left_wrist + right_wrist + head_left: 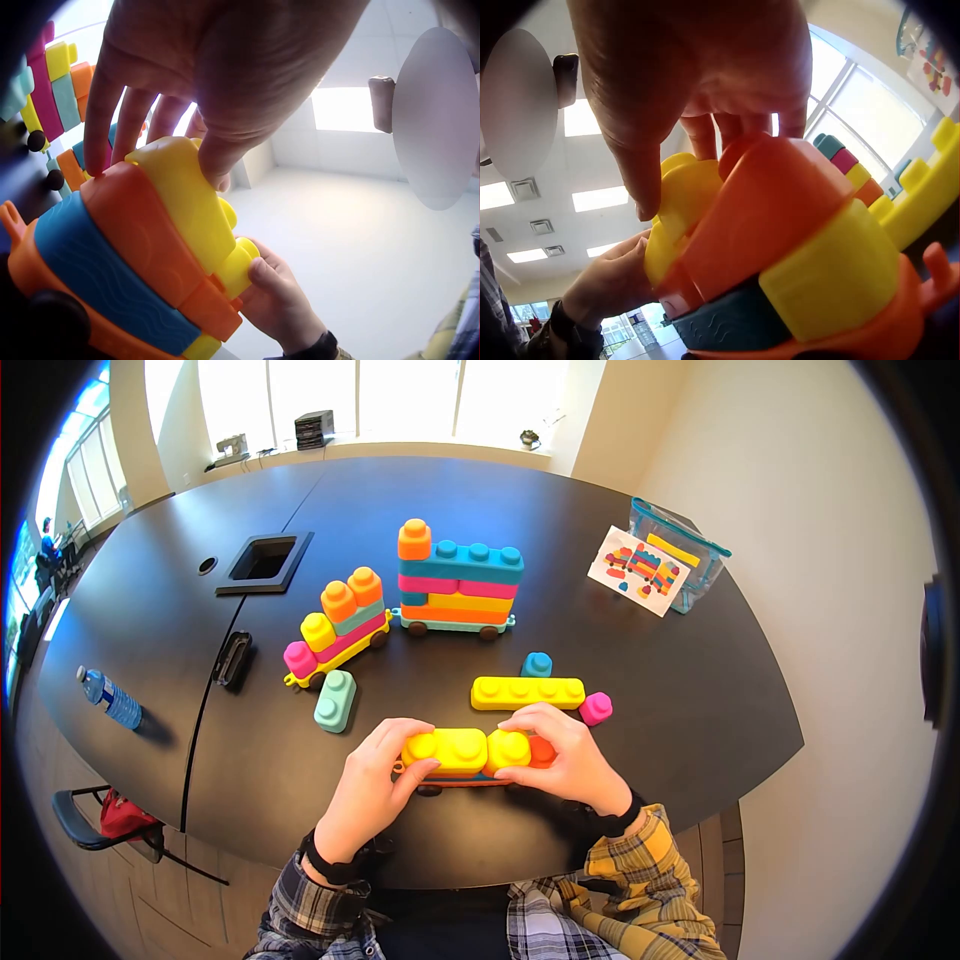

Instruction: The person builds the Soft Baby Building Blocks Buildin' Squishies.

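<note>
My left hand (368,785) grips a long yellow building block (450,748), thumb on the near side and fingers on the far side. Beside it, my right hand (568,765) pinches a smaller yellow block (508,752). Both blocks sit on top of a wheeled toy wagon with an orange base (904,311). Under them, in the left wrist view, come an orange block (142,214) and a wavy-marked blue block (105,251). At the wagon's right end, the right wrist view has an orange sloped block (780,199) above a yellow block (832,274).
Farther back stand a tall block wagon (460,590) and a stepped one (340,635). Loose blocks lie nearby: mint (335,702), long yellow (527,693), blue (537,664), pink (596,708). A picture card (638,572) leans on a clear bag (700,565); a water bottle (110,698) is left.
</note>
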{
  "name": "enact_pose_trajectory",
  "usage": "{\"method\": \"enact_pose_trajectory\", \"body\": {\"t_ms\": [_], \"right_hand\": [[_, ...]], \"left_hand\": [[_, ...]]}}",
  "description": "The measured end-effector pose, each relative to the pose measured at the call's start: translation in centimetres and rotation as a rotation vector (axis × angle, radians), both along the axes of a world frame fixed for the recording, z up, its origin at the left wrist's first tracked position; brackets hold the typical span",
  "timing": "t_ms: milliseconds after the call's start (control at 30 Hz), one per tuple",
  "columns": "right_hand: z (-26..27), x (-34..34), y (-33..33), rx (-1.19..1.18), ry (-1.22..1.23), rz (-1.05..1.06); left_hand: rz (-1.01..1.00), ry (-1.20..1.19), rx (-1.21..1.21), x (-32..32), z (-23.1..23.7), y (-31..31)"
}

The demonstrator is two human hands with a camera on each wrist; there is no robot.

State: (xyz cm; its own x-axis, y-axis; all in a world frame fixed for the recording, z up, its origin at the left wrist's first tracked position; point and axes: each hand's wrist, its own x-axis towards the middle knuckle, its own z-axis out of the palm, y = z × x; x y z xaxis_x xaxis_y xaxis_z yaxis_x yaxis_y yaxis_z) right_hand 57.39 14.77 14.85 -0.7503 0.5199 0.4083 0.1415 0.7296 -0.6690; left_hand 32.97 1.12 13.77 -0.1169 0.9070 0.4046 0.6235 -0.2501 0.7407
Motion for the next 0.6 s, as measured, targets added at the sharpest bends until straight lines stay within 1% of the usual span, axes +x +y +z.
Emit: {"method": "enact_pose_trajectory", "body": {"t_ms": [33,133,433,600], "right_hand": [[-0.4,-0.1,-0.1,-0.041,0.016,-0.012],[-1.5,-0.3,0.1,-0.069,0.023,-0.014],[-2.1,-0.4,-0.2,-0.139,0.049,-0.025],[-2.2,-0.3,-0.1,-0.132,0.039,-0.025]], "left_hand": [[0.001,0.0,0.001,0.0,0.0,0.0],[0.0,-0.003,-0.002,0.0,-0.1,0.0],[0.013,0.002,0.005,0.1,-0.1,0.0],[0.017,0.002,0.002,0.1,-0.1,0.0]]}}
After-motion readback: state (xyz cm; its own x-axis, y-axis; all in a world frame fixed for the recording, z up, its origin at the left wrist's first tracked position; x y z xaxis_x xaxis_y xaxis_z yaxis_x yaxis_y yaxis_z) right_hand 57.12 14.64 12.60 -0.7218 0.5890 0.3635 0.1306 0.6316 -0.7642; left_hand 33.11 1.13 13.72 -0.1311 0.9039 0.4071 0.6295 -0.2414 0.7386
